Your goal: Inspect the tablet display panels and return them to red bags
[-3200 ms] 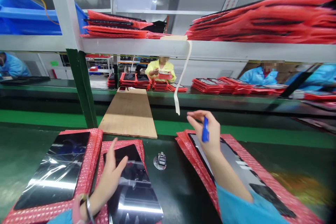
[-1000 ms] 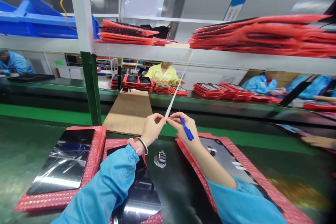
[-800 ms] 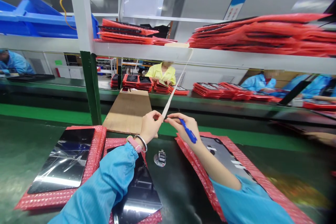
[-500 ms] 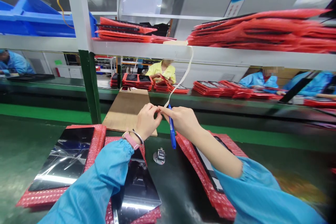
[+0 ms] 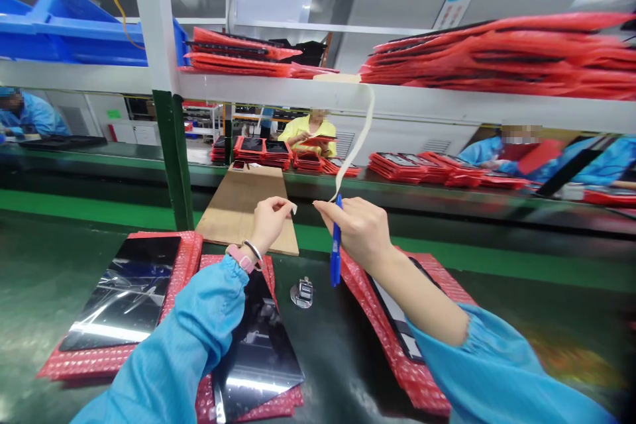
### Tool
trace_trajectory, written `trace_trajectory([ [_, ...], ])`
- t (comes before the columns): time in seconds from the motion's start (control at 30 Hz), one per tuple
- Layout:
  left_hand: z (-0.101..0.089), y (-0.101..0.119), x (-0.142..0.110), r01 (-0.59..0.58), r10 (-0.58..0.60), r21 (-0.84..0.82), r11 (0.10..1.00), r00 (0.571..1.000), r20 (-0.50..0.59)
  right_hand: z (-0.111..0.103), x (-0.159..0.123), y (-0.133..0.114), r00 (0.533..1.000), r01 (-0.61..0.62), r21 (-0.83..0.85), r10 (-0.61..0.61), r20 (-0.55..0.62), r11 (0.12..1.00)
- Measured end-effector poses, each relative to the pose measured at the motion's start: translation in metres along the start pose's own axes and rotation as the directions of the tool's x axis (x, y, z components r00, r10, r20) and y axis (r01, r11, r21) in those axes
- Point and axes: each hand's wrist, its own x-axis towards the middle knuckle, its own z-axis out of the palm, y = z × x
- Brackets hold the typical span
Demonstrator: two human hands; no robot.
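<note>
While the left hand (image 5: 269,222) pinches a small white piece (image 5: 295,209), the right hand (image 5: 366,229) holds a blue pen (image 5: 336,255), its fingertips together at the lower end of the white tape (image 5: 365,129). The inside of the blue bin (image 5: 74,36) is hidden. Black screens (image 5: 130,288) lie on red bubble bags (image 5: 92,364) upon the counter (image 5: 325,361).

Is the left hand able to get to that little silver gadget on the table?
Probably yes. The left hand pinches a small white scrap, but the silver gadget sits nearby, with nothing on top of it.
</note>
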Motion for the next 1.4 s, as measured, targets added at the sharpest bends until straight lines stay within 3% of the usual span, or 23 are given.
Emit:
trace_trajectory([
  [0.17,-0.018,-0.006,-0.02,0.061,-0.061,-0.128,0.99,0.998,0.008,-0.01,-0.028,-0.015,0.999,-0.039,0.167,0.042,-0.009,0.985],
  [0.3,-0.028,0.002,-0.049,0.049,-0.057,-0.213,0.976,0.998,-0.031,-0.013,-0.046,-0.039,0.974,-0.208,0.366,0.225,-0.003,0.907],
  [0.37,-0.031,0.007,-0.067,0.038,-0.053,-0.244,0.969,0.997,-0.055,-0.009,-0.047,-0.053,0.93,-0.337,0.478,0.366,0.035,0.811],
  [0.47,-0.034,0.015,-0.092,0.026,-0.047,-0.256,0.966,0.996,-0.077,-0.004,-0.04,-0.076,0.846,-0.489,0.643,0.502,0.182,0.59],
  [0.57,-0.038,0.018,-0.112,0.025,-0.045,-0.237,0.971,0.996,-0.08,-0.002,-0.03,-0.096,0.777,-0.573,0.725,0.535,0.333,0.381],
  [0.7,-0.049,0.01,-0.129,0.048,-0.062,-0.19,0.981,0.996,-0.069,-0.002,-0.03,-0.114,0.694,-0.647,0.74,0.543,0.473,0.183],
  [0.83,-0.077,-0.013,-0.151,0.115,-0.119,-0.088,0.989,0.992,-0.05,0.004,-0.059,-0.123,0.588,-0.716,0.698,0.555,0.589,0.017],
  [0.9,-0.097,-0.027,-0.169,0.177,-0.177,0.006,0.984,0.984,0.016,0.01,-0.084,-0.129,0.529,-0.745,0.664,0.557,0.641,-0.057],
  [1.0,-0.126,-0.046,-0.201,0.247,-0.273,0.174,0.953,0.951,0.146,0.02,-0.122,-0.141,0.447,-0.771,0.616,0.554,0.702,-0.159],
  [1.1,-0.144,-0.055,-0.227,0.233,-0.305,0.279,0.932,0.919,0.251,0.03,-0.146,-0.155,0.383,-0.781,0.579,0.553,0.74,-0.233],
  [1.17,-0.149,-0.055,-0.235,0.188,-0.313,0.34,0.921,0.878,0.363,0.035,-0.153,-0.162,0.362,-0.78,0.567,0.548,0.754,-0.265],
  [1.3,-0.148,-0.05,-0.234,0.134,-0.399,0.463,0.876,0.74,0.541,0.038,-0.155,-0.167,0.34,-0.778,0.553,0.54,0.77,-0.299],
  [1.4,-0.144,-0.051,-0.23,0.138,-0.427,0.498,0.856,0.733,0.53,0.039,-0.156,-0.167,0.325,-0.776,0.546,0.544,0.774,-0.314],
])
